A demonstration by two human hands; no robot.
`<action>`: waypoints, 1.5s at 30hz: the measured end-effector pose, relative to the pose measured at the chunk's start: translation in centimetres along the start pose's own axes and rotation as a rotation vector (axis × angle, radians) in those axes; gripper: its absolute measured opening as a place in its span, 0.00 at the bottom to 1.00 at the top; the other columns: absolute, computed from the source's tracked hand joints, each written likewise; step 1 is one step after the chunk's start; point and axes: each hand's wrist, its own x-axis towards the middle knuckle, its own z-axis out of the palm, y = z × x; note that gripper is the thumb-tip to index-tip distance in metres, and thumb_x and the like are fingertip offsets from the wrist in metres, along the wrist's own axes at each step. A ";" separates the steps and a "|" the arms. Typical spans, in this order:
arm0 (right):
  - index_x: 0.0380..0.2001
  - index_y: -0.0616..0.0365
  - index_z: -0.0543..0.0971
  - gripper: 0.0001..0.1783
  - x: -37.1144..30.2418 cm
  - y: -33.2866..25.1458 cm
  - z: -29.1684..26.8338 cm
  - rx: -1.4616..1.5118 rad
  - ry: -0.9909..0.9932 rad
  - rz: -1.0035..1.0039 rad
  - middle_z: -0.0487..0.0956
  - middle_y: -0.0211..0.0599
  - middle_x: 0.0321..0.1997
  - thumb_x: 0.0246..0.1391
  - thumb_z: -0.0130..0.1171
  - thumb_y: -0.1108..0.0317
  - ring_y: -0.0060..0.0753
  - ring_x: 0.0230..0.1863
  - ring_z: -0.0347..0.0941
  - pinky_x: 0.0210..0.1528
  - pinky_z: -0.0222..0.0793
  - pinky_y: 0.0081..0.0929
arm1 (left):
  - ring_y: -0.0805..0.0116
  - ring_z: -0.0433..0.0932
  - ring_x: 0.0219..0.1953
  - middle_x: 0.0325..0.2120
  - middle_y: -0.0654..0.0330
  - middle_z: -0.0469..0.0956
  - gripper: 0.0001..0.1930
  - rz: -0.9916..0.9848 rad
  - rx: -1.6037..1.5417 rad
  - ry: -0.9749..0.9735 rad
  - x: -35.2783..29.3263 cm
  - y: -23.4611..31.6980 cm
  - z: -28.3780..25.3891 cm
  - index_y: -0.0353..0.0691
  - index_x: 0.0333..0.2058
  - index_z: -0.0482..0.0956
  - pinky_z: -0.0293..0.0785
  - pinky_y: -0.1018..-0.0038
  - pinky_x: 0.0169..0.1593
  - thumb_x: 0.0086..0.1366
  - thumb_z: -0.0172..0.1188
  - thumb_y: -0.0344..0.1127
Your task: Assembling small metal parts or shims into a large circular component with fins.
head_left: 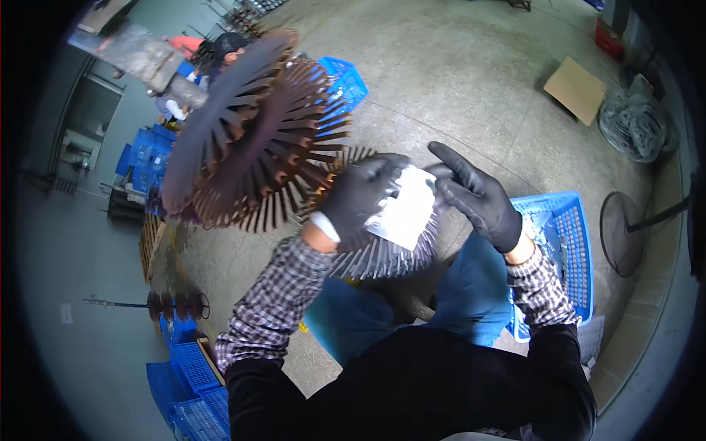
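Observation:
A bright white, roughly four-cornered piece [409,209] is in my black-gloved left hand [365,192]; glare hides whether it is paper, plastic or shiny metal. At its right edge is my black-gloved right hand [482,198], fingers apart and one stretched upward. Some right fingertips come close to the piece, and I cannot tell whether they touch it. Directly below the piece stands a ring of thin, upright metal blades [386,257], partly covered by my left hand. Left of my hands, large brown slotted metal discs [257,140] sit in a row on a thick shaft [187,94].
A blue plastic crate [581,250] stands by my right arm, another blue crate [346,81] behind the discs. Blue bins [195,367] line the left side. Flattened cardboard [576,90], a grey bundle [634,126] and a round-based stand [621,234] are at right. People work at the far left.

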 end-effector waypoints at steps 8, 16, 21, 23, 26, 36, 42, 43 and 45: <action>0.70 0.67 0.70 0.31 -0.5 -0.7 -0.2 -0.057 0.237 -0.059 0.83 0.34 0.40 0.68 0.63 0.70 0.15 0.31 0.72 0.36 0.70 0.13 | 0.70 0.83 0.32 0.36 0.56 0.86 0.16 0.113 -0.157 0.087 -1.3 3.0 2.1 0.34 0.53 0.83 0.75 0.76 0.35 0.76 0.58 0.40; 0.70 0.67 0.71 0.30 -1.6 2.6 0.5 0.133 0.439 -0.152 0.85 0.39 0.45 0.66 0.64 0.74 0.23 0.40 0.80 0.46 0.79 0.19 | 0.63 0.77 0.31 0.33 0.56 0.83 0.09 0.375 0.287 0.169 -2.2 2.6 4.2 0.34 0.43 0.85 0.73 0.69 0.37 0.70 0.65 0.33; 0.67 0.57 0.76 0.29 -1.6 -1.7 -2.4 -0.688 0.191 -0.442 0.86 0.37 0.46 0.64 0.66 0.71 0.33 0.45 0.82 0.49 0.78 0.30 | 0.60 0.79 0.40 0.42 0.57 0.83 0.09 0.737 0.906 0.146 -1.7 4.5 2.1 0.38 0.40 0.85 0.74 0.64 0.46 0.66 0.68 0.36; 0.66 0.54 0.78 0.28 -2.4 -3.3 -3.2 -0.860 -0.002 -0.365 0.86 0.36 0.46 0.62 0.68 0.70 0.35 0.45 0.82 0.49 0.78 0.32 | 0.57 0.79 0.43 0.46 0.57 0.82 0.09 0.724 1.074 0.038 -2.3 6.0 3.1 0.39 0.40 0.85 0.73 0.62 0.49 0.65 0.68 0.36; 0.60 0.51 0.82 0.24 -2.2 -3.4 -3.7 -1.275 -0.357 -0.359 0.86 0.35 0.43 0.59 0.69 0.68 0.36 0.42 0.82 0.46 0.78 0.31 | 0.55 0.78 0.47 0.50 0.57 0.80 0.09 0.719 1.244 -0.066 -2.6 6.8 3.7 0.39 0.40 0.84 0.73 0.59 0.51 0.64 0.68 0.36; 0.44 0.63 0.85 0.17 2.3 -0.5 -6.7 -0.738 0.113 0.109 0.83 0.37 0.33 0.68 0.65 0.57 0.27 0.26 0.74 0.30 0.71 0.27 | 0.51 0.80 0.53 0.56 0.50 0.79 0.19 0.505 0.847 0.220 -3.8 1.2 1.3 0.36 0.59 0.77 0.75 0.61 0.60 0.71 0.61 0.32; 0.42 0.63 0.84 0.17 3.5 6.8 -6.7 -0.617 0.098 0.177 0.84 0.37 0.31 0.67 0.64 0.57 0.30 0.28 0.76 0.34 0.72 0.28 | 0.47 0.80 0.55 0.57 0.47 0.79 0.25 0.404 0.929 0.196 -3.0 -1.5 0.8 0.34 0.66 0.72 0.75 0.60 0.62 0.72 0.58 0.29; 0.43 0.63 0.84 0.16 3.6 7.6 -6.5 -0.636 0.083 0.116 0.84 0.38 0.32 0.67 0.64 0.58 0.30 0.29 0.76 0.34 0.72 0.28 | 0.47 0.80 0.55 0.57 0.46 0.79 0.25 0.385 0.932 0.176 -3.1 -2.1 1.0 0.34 0.67 0.72 0.75 0.60 0.61 0.72 0.58 0.28; 0.46 0.63 0.84 0.15 3.8 9.1 -6.1 -0.676 0.058 -0.005 0.85 0.39 0.34 0.66 0.66 0.61 0.29 0.29 0.76 0.34 0.73 0.27 | 0.46 0.80 0.55 0.58 0.46 0.79 0.26 0.350 0.937 0.135 -3.3 -3.0 1.3 0.34 0.68 0.71 0.75 0.60 0.60 0.72 0.56 0.28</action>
